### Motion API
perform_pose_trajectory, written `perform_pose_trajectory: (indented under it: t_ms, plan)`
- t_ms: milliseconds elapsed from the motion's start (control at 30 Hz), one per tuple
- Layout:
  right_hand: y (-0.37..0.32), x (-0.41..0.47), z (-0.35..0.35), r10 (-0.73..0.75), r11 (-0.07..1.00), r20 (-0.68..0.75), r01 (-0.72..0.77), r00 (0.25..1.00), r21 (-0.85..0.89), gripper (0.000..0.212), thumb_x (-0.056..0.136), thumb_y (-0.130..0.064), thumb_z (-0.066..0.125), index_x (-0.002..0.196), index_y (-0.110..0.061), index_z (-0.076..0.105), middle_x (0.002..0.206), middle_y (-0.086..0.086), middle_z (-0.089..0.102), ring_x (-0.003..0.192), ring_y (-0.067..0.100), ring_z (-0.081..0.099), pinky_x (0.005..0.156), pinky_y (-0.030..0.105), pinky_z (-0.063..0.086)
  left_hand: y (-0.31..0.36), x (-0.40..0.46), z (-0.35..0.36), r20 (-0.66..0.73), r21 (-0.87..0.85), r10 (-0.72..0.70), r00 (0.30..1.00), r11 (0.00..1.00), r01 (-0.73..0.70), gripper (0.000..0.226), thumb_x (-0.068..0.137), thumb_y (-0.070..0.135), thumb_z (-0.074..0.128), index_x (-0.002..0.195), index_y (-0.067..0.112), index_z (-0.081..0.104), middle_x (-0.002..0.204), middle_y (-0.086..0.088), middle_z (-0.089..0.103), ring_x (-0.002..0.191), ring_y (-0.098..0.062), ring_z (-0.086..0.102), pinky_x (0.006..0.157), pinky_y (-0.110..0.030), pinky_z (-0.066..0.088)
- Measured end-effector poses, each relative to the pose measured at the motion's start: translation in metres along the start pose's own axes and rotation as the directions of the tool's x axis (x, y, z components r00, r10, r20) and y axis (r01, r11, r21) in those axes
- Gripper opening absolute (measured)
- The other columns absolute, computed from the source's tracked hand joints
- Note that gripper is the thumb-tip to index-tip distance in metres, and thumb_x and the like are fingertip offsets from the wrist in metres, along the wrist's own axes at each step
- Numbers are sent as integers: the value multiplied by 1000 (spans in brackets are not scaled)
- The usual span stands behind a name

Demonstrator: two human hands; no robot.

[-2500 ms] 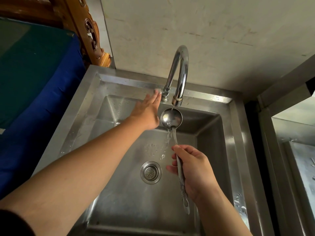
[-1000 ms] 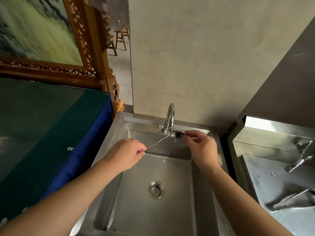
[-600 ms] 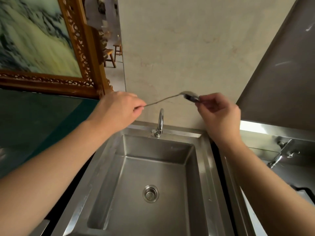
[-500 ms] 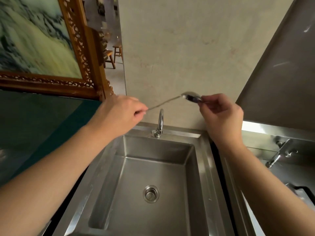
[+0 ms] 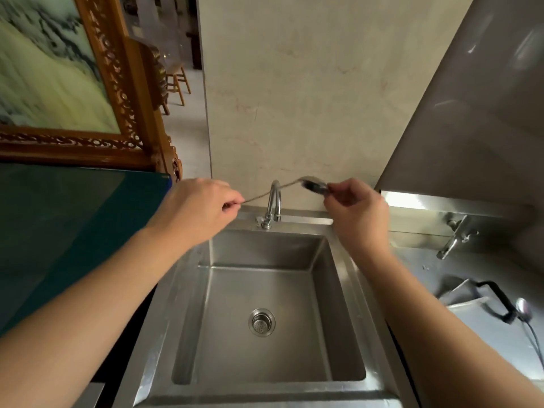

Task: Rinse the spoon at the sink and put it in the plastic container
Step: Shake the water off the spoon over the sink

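Note:
A long metal spoon (image 5: 312,183) hangs level in the air above the faucet (image 5: 274,198), held at both ends. My left hand (image 5: 200,210) pinches the tip of its thin handle. My right hand (image 5: 357,212) grips the bowl end with its fingertips. Below lies the steel sink (image 5: 350,278), with a round drain strainer (image 5: 262,322) in its floor. No water runs from the faucet. No plastic container shows in view.
A dark green and blue surface (image 5: 67,231) borders the sink on the left, with a carved wooden picture frame (image 5: 123,98) behind it. On the right, a second steel basin (image 5: 485,328) holds a lever tap (image 5: 454,237), a black-handled item (image 5: 497,298) and another spoon (image 5: 522,307).
The spoon came out from under the faucet, my left hand took its handle tip, and both hands lifted it above the sink. The water has stopped. In the last half second it barely moved.

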State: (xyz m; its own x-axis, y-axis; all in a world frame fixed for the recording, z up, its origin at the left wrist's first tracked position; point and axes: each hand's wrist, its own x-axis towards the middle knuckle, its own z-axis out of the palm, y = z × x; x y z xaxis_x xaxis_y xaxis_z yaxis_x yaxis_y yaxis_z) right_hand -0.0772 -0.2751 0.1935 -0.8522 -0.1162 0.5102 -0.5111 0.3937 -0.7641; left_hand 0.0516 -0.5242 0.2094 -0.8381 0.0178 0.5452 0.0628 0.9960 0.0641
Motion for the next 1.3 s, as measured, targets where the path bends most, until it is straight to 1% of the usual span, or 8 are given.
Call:
perform_pose_trajectory:
  t_ms: [67,167,233,333,433,600,1133,1300]
  plan:
    - [14,-27,15,199,971,172,-171,965,-166,10,75,-16,74,82,-23,76,68,-12,71,67,3,67,62,20,49,3,-25,26,213,-11,-70,975,997,74,14,90,28,65,94,34,77,90,14,76,70,-6,66,62,-25,55]
    - [34,-67,31,433,873,341,-293,834,-391,11,78,-12,72,87,-14,79,83,6,76,81,21,69,63,22,42,14,-63,61,547,0,-134,826,987,160,19,93,27,57,92,26,75,89,5,75,83,-18,67,71,-30,53]
    - [22,-66,28,365,904,269,-270,891,-333,10,78,-14,72,86,-16,78,80,2,75,78,20,70,64,23,45,9,-60,58,493,-13,-145,858,985,173,18,93,28,58,90,27,75,88,4,75,72,-16,63,62,-27,49]
    - [-14,-39,8,161,978,77,-148,984,-150,10,74,-24,72,77,-33,73,67,-20,70,64,-1,65,60,15,49,-6,-34,20,151,-53,-53,987,997,62,11,89,29,67,93,32,77,86,11,77,61,-7,58,54,-18,45]
    - [-33,-30,0,-17,998,-116,9,993,-70,8,71,-27,70,76,-33,70,67,-28,67,62,-9,62,52,3,39,-15,-19,-10,-51,-83,16,999,996,-20,10,86,31,69,92,34,77,80,15,75,60,-9,64,54,-24,55]
    - [4,-68,31,379,904,221,-308,899,-296,5,78,-15,74,80,-19,76,74,-1,72,74,19,68,60,24,50,-8,-49,38,352,-40,-37,935,998,54,20,95,26,59,102,32,76,97,11,76,72,-8,59,57,-21,40]
    - [72,-77,-59,441,897,126,-438,888,-53,6,75,-23,80,76,-28,77,63,-14,73,46,-3,59,41,11,42,68,-52,58,202,-372,-134,970,906,203,24,77,6,78,94,22,81,88,9,77,78,-10,71,74,-30,59]
    - [113,-78,-145,471,880,150,-476,869,-6,5,72,-22,77,75,-26,78,62,-6,75,50,-1,59,50,16,45,142,-38,77,293,-614,-307,906,666,424,26,72,0,84,85,22,80,76,12,78,75,1,71,73,-6,52]
